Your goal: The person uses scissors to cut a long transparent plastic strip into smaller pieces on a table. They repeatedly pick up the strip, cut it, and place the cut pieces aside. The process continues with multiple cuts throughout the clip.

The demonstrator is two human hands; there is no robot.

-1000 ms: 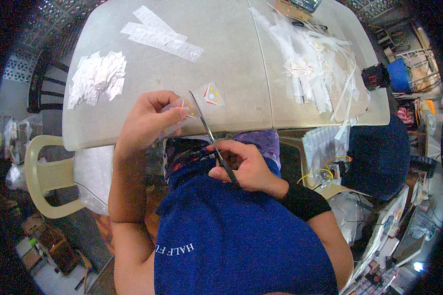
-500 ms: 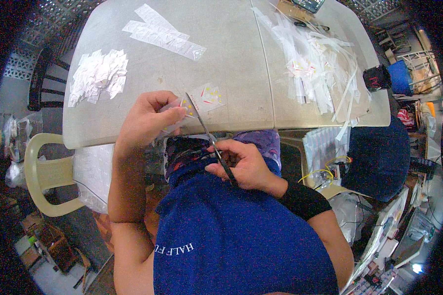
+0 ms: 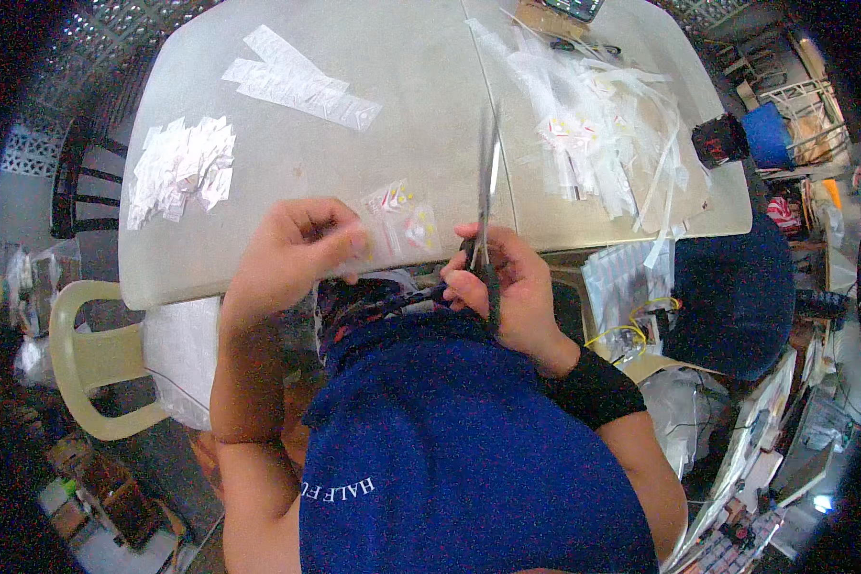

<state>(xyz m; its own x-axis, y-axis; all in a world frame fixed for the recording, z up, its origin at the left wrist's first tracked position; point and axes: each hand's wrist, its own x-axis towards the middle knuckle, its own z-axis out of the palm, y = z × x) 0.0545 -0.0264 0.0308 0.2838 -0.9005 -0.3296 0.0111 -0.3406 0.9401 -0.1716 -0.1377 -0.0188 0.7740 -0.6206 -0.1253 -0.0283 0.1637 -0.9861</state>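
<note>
Pale table (image 3: 421, 124) under the hands; near its front edge lie clear printed pieces (image 3: 397, 222), between both hands but closer to the left hand (image 3: 298, 249), just right of its fingertips. That thumb and fingers curl nearly together; blur hides whether they pinch anything. The right hand (image 3: 515, 292) grips scissors (image 3: 485, 191), long axis pointing away across the table.

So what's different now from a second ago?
The right hand, holding the scissors, has swung right, away from the left hand. Two clear pieces now show together right of the left hand; blur hides whether it let go of one. The white pile and strips stayed put.
</note>
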